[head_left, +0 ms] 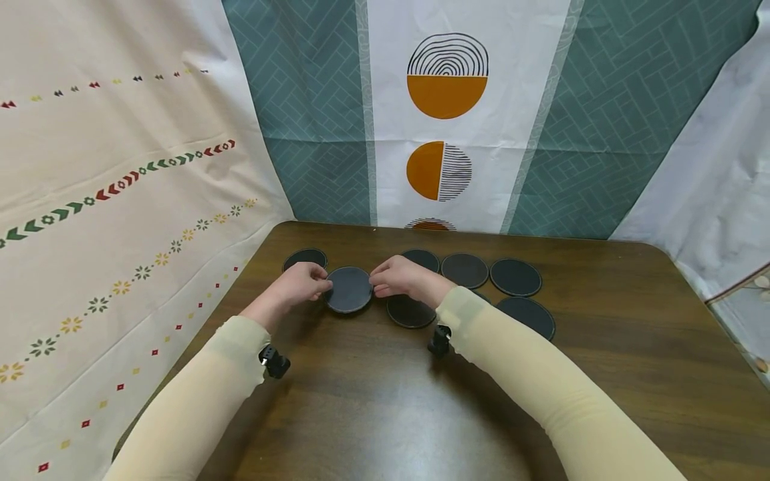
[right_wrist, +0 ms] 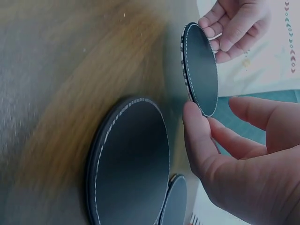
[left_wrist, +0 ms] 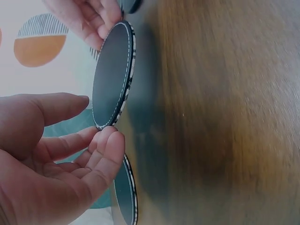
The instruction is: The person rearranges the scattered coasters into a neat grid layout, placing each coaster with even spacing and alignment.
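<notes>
A round black coaster with pale edge stitching is held by its rim between both hands, and the wrist views show it raised off the table. My left hand holds its left edge with the fingertips; the thumb stands apart from it in the left wrist view. On the opposite edge, the fingertips of my right hand hold the rim, thumb also apart. Behind the left hand lies another coaster, partly covered. Beneath the right hand is a further coaster, flat on the wood.
Several more black coasters lie in rows to the right, among them one at the back, one farther right and one partly behind the right sleeve. The brown wooden table ends at a patterned curtain.
</notes>
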`<control>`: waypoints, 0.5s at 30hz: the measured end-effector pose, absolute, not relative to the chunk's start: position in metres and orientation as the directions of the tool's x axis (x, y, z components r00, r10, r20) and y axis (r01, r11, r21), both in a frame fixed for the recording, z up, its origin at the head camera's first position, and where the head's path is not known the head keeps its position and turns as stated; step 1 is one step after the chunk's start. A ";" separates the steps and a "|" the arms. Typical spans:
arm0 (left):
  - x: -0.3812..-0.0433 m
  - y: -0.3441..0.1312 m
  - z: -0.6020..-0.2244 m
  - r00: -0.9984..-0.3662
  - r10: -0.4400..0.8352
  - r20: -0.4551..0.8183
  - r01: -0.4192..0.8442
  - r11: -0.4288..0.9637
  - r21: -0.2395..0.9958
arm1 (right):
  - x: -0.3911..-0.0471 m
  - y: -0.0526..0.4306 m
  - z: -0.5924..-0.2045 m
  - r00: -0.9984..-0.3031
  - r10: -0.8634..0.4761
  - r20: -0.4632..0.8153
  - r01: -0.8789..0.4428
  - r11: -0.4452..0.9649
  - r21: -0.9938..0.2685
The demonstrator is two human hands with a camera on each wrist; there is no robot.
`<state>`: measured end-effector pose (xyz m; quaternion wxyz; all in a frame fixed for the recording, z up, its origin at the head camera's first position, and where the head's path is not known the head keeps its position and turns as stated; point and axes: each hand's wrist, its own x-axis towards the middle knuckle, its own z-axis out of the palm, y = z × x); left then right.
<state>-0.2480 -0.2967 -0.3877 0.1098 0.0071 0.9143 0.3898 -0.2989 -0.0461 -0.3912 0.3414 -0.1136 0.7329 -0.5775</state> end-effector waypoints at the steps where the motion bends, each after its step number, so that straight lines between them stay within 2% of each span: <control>1: -0.249 -0.295 -0.388 -0.976 0.100 -0.195 -0.071 0.697 0.713 | -0.300 -0.044 -0.392 -0.743 -0.559 -0.368 0.226 0.308 -0.924; 15: -0.253 -0.277 -0.392 -0.973 0.107 -0.204 -0.066 0.719 0.692 | -0.309 -0.031 -0.395 -0.748 -0.547 -0.375 0.183 0.373 -0.909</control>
